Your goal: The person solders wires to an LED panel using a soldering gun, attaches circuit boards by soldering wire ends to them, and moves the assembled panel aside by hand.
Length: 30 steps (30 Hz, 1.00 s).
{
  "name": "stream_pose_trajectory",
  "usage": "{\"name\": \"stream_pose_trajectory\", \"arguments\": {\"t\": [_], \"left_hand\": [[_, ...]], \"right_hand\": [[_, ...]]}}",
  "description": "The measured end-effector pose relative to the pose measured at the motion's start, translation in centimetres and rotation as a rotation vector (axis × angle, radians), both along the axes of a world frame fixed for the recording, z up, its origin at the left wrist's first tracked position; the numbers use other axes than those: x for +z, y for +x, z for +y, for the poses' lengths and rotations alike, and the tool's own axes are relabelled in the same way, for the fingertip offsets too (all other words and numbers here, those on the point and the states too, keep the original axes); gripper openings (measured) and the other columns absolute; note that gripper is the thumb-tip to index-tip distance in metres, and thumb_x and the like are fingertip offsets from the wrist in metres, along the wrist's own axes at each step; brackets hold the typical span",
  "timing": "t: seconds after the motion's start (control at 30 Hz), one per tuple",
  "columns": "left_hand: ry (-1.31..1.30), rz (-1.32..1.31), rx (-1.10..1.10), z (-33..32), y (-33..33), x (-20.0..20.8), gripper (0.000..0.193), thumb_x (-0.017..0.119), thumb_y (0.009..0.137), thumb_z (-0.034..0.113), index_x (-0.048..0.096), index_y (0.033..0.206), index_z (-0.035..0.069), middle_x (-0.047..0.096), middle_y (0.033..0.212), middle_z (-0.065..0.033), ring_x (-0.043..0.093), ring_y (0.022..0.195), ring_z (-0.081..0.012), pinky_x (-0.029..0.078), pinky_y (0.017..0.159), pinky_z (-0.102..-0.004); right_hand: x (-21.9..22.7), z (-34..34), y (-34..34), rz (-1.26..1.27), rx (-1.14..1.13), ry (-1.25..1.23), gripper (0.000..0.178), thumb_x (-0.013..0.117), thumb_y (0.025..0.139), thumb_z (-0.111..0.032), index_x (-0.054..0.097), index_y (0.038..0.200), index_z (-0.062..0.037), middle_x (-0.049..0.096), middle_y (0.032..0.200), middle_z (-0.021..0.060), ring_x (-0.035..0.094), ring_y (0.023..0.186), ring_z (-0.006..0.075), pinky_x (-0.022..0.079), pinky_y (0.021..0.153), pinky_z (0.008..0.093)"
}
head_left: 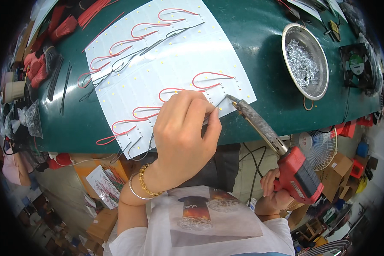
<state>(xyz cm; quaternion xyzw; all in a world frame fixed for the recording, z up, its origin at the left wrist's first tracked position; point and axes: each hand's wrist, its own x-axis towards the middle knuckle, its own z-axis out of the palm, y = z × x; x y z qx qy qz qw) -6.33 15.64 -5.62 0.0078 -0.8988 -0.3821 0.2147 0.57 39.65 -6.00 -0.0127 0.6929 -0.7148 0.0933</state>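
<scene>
A white LED panel (187,51) with small yellow squares lies on the green table. Looped red wires (213,73) are attached along it in two rows, and black wires (153,47) lie across its upper row. Over the panel's near right part, my left hand (185,126) pinches a thin black wire (221,101), its end close to the row of solder points. My right hand (273,187) is wrapped round the handle of a red soldering gun (298,175). The gun's tip meets the panel beside that wire end; whether they touch is too small to tell.
A metal bowl (323,81) of small clear pieces stands at the right, with a black square fan (356,64) beyond it. Red wire bundles (65,28) and loose black wires (55,79) lie at the left. Below the table edge stand a white floor fan (307,149) and cardboard boxes (339,164).
</scene>
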Motion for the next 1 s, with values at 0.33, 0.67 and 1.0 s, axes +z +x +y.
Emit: {"name": "stream_pose_trajectory", "arguments": {"t": [0.33,0.67,1.0], "left_hand": [[0.031,-0.042,-0.015,-0.3,0.3,0.5,0.014,0.065,0.069,-0.004,0.054,0.075,0.002,0.054,0.079,-0.0090,0.054,0.066,-0.0264,0.043,0.059,-0.0345],[0.461,-0.148,-0.459,-2.8,0.0,2.9,0.025,0.064,0.074,-0.007,0.066,0.098,0.000,0.066,0.091,-0.0110,0.064,0.080,-0.0219,0.051,0.070,-0.0285],[-0.165,0.111,-0.084,-0.4,-0.5,0.4,0.017,0.069,0.069,-0.002,0.056,0.080,0.002,0.052,0.074,-0.0073,0.051,0.064,-0.0232,0.041,0.058,-0.0329]], "right_hand": [[0.2,-0.9,-0.4,0.048,-0.035,-0.205,0.082,0.054,0.082,-0.061,0.038,0.125,0.0066,0.043,0.046,-0.0028,0.042,0.038,0.0098,0.036,0.041,0.0237],[0.3,-0.6,-0.5,0.079,-0.113,-0.228,0.078,0.051,0.086,-0.057,0.034,0.124,0.0091,0.041,0.045,-0.0019,0.042,0.037,0.0099,0.037,0.038,0.0231],[-0.1,0.2,-0.9,0.096,-0.050,-0.301,0.076,0.050,0.088,-0.055,0.033,0.126,0.0090,0.043,0.049,-0.0014,0.043,0.038,0.0099,0.037,0.039,0.0228]]}}
